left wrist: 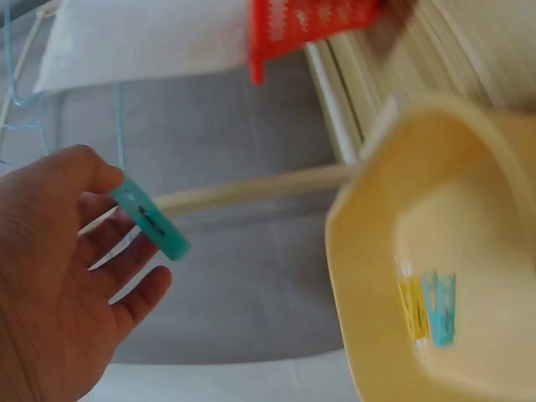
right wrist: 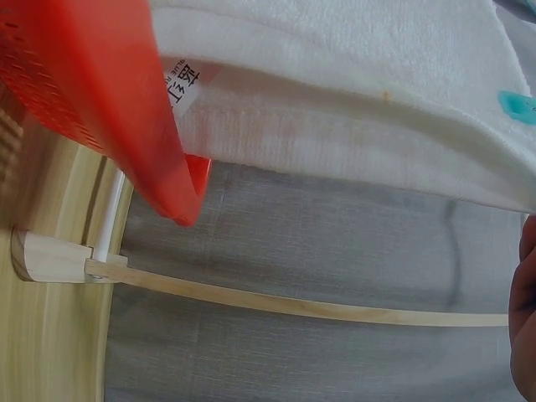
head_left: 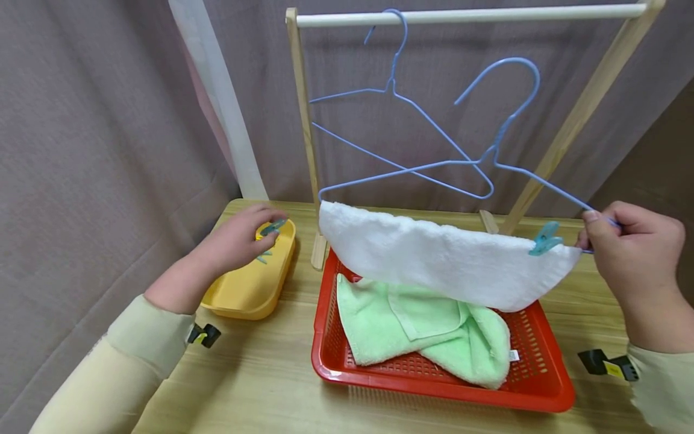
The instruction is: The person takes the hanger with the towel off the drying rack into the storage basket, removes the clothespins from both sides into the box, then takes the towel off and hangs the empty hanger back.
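My left hand [head_left: 238, 238] pinches a teal clothespin [left wrist: 151, 219] between thumb and fingers, above the yellow bin [head_left: 244, 292]. With my right hand [head_left: 640, 253] I grip the right end of a blue wire hanger [head_left: 412, 170], holding it up off the rack. A white towel [head_left: 423, 247] hangs folded over the hanger's lower bar. Near its right end a second teal clothespin [head_left: 545, 239] is clipped on. In the right wrist view only the edge of my right hand shows, beside the towel.
A red basket [head_left: 434, 386] under the towel holds a green towel [head_left: 401, 325]. Another blue hanger [head_left: 428, 117] hangs from the white rail [head_left: 488, 14] of a wooden rack. In the bin lie a yellow clothespin [left wrist: 412, 308] and a teal one [left wrist: 440, 308]. Grey curtain stands behind.
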Demonstrator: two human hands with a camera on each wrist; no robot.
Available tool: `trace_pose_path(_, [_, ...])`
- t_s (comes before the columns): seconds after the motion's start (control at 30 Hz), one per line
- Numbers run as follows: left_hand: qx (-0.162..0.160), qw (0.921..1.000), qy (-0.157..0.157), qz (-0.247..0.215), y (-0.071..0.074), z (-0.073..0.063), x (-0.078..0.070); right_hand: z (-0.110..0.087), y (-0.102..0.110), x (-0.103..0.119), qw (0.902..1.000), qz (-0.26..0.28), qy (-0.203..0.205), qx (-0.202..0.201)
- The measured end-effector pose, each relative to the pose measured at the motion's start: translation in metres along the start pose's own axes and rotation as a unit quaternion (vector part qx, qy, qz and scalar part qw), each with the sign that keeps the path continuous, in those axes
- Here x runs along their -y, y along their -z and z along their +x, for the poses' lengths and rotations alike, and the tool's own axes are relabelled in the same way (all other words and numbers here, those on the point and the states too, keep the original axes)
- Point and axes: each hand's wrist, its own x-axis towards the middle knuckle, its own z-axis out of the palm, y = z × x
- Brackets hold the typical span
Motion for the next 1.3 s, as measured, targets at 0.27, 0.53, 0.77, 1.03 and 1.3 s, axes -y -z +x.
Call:
trace_pose_path(0.27, [0.062,0.9931,-0.008,0.099,0.0,0.012,0.016,0.0,0.0,0.001,0.9999,0.014,0.006,-0.003])
trace_pose_path(0.53, [0.129,0.9799,-0.017,0.151,-0.01,0.023,0.026,0.002,0.002,0.002,0.9993,0.036,0.006,-0.006])
trace_pose_path(0.77, [0.166,0.9725,-0.018,0.162,-0.02,0.031,0.035,0.004,0.005,0.005,0.9985,0.013,0.052,0.002])
trace_pose_path(1.03, [0.199,0.9582,-0.031,0.203,-0.035,0.029,0.049,0.003,0.005,0.006,0.999,0.029,0.032,-0.004])
trace_pose_path(1.3, [0.218,0.9514,0.003,0.217,-0.052,0.021,0.057,0.003,0.004,0.007,0.9994,0.027,0.023,0.002])
